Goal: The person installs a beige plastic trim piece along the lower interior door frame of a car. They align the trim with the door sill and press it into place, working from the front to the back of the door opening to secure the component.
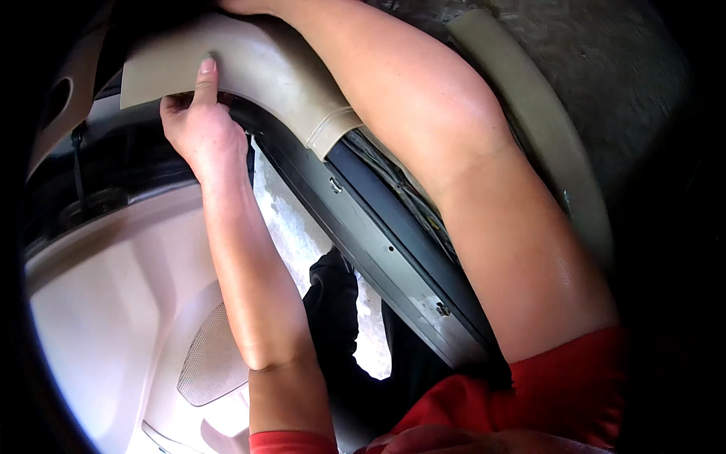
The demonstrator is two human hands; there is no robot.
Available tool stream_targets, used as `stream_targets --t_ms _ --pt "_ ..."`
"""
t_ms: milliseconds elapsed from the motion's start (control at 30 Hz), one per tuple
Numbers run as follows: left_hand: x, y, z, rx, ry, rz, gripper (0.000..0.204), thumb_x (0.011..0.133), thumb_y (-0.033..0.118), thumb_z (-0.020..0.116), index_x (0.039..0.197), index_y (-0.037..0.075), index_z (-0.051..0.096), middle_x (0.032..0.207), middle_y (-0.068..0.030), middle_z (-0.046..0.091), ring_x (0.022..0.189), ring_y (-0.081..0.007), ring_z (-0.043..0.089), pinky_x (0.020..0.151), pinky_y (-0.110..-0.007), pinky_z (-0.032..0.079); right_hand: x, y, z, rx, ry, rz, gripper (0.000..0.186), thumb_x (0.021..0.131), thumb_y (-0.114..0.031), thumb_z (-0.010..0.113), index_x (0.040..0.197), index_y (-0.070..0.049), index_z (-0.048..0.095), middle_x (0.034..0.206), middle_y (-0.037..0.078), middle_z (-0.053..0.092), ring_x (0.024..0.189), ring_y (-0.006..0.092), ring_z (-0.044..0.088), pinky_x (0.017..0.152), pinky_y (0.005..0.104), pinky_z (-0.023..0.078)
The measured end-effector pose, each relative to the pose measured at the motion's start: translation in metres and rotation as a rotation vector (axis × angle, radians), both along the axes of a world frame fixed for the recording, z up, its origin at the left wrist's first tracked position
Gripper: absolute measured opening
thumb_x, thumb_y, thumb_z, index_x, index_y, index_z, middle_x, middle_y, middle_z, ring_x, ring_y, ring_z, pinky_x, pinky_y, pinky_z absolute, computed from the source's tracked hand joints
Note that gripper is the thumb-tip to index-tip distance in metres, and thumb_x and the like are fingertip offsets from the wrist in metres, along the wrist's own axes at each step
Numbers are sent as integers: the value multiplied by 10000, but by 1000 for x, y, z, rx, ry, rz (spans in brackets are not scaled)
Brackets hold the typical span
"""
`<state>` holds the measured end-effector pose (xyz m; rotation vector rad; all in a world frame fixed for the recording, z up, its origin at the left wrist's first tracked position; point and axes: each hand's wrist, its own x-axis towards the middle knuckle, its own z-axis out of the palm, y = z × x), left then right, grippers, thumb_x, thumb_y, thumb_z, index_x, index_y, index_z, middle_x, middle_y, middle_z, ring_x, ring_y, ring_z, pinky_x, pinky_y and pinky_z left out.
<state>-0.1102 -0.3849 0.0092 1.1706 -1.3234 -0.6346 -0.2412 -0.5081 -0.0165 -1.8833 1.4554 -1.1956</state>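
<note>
A beige plastic car trim panel [265, 64] curves along the door opening, its flat end toward the upper left and its narrower end over the metal sill. My left hand [203, 125] is closed on the panel's lower edge, thumb pressed on its face and fingers curled behind it, partly hidden. My right arm reaches across the panel's far side. Only a small part of my right hand [246, 6] shows at the top edge; its fingers are out of sight. Past the panel's lower end, a dark wiring harness [393, 181] lies exposed along the sill.
The bare metal door sill [363, 227] with small clips runs diagonally below the panel. A car door with a beige lining [91, 303] and a speaker grille [215, 363] stands at left. A long beige strip [544, 113] lies beyond my right arm, on dark flooring [612, 83].
</note>
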Motion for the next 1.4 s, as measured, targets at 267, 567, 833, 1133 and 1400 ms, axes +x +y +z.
stream_targets --t_ms 267,567,833,1133,1400 --pt "0 5 -6 -131 -207 43 277 918 36 705 1155 -57 597 1112 -116 676 998 -181 630 926 -292 492 -16 15 10 75 -73 116 525 967 -469 540 1197 -16 671 1122 166 672 1015 299 655 851 419 512" --pt "2 9 -13 -152 -376 139 380 921 142 720 1166 -96 553 1117 -179 685 1018 -236 649 942 -338 485 -57 11 -7 581 -430 698 607 902 -542 673 1216 -23 649 1052 104 682 885 224 678 705 390 553" --pt "4 6 -19 -109 -98 112 386 935 137 686 1205 -84 523 1150 -160 639 1033 -214 609 944 -330 469 -40 18 14 525 -246 701 1030 780 -545 800 1437 121 370 1198 164 610 929 220 617 704 366 512" --pt "6 6 -2 -66 -145 131 323 877 58 760 1143 -72 631 1091 -121 692 994 -206 644 902 -328 497 -33 14 14 409 -412 794 905 806 -516 788 1350 132 469 987 116 670 790 183 631 663 335 525" --pt "9 -2 -1 181 137 56 263 889 98 754 1066 -60 641 997 -110 701 881 -206 659 778 -320 533 -29 -2 -1 143 -242 500 1146 740 -581 805 1461 156 306 1254 226 589 951 236 625 728 343 534"
